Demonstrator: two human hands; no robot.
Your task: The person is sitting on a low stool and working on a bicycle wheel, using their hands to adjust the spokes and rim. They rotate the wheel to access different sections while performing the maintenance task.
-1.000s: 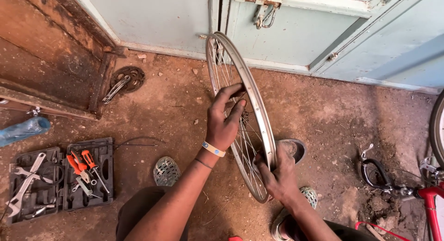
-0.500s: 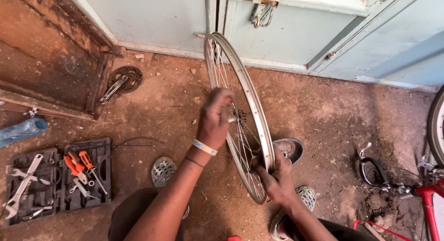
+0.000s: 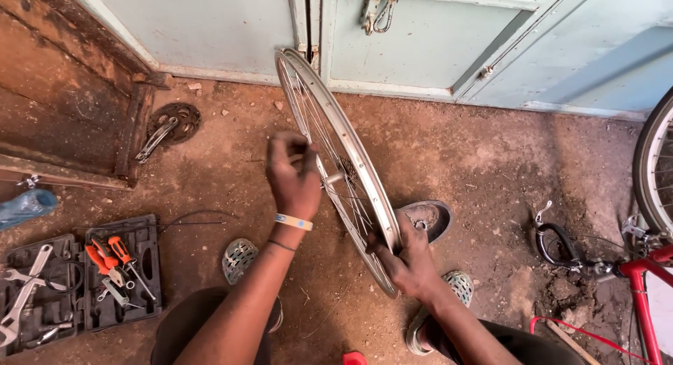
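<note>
left hand (image 3: pixel 293 174) is raised at the hub side of a bare bicycle wheel (image 3: pixel 336 161), fingers curled together against the spokes near the axle; whether it pinches a spoke cannot be told. a pale wristband (image 3: pixel 293 222) sits on that wrist. right hand (image 3: pixel 408 261) is clamped around the lower part of the silver rim, fingers wrapped over the edge, holding the wheel upright and tilted, its top toward the pale blue door (image 3: pixel 210 21). the wheel stands over the dirt floor (image 3: pixel 477 154), between the person's knees, just beside a worn grey shoe (image 3: pixel 426 218) and near a perforated sandal (image 3: pixel 240 258). left of the left arm, an open black tool case (image 3: pixel 84 284) lies on the floor with orange-handled screwdrivers (image 3: pixel 111 254) and wrenches in its compartments. further off, a chainring with crank (image 3: pixel 168 126) lies by a rusted wooden frame. at far right, a red bicycle frame (image 3: pixel 641 281) and part of another wheel (image 3: pixel 652 169) show, well apart from the hands.
</note>
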